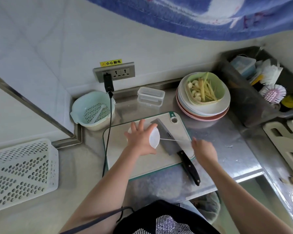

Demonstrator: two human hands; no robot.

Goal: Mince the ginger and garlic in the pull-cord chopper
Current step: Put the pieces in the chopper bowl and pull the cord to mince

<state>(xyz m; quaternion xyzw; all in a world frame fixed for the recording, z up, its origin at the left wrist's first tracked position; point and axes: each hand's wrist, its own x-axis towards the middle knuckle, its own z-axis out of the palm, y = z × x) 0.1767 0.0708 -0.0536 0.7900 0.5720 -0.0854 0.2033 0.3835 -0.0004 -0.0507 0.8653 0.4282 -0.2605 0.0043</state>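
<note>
Left hand [139,141] is down flat on top of the white pull-cord chopper [153,137], fingers spread wide over the lid, thumb hooked round its near side, pinning it to the cutting board [118,149]. The chopper sits at the middle of the board, tipped a little toward the right. Out of its right side runs the thin white cord [172,140], drawn taut across the cleaver and into the right hand [204,150]. That hand hangs just past the board's right edge, fingers curled round the cord's end; the handle itself is hidden inside the grip, and motion blur softens the fingertips.

The cleaver [169,141] lies flat on the board just right of the chopper, blade pointing to the far edge, its black handle [189,168] poking off the board's near right corner onto the steel counter [227,149].

Toward the counter's far right, a stack of plates [205,108] carries a green bowl [221,88] with ginger strips [207,90] and peeled garlic cloves [194,92] in it. A clear lidded box [150,96] stands at the far edge, a pale green colander [93,109] in the far left corner. A black cable [108,132] drops from the wall socket [114,72] past the board's left edge. A white perforated basket [22,173] sits far left.
</note>
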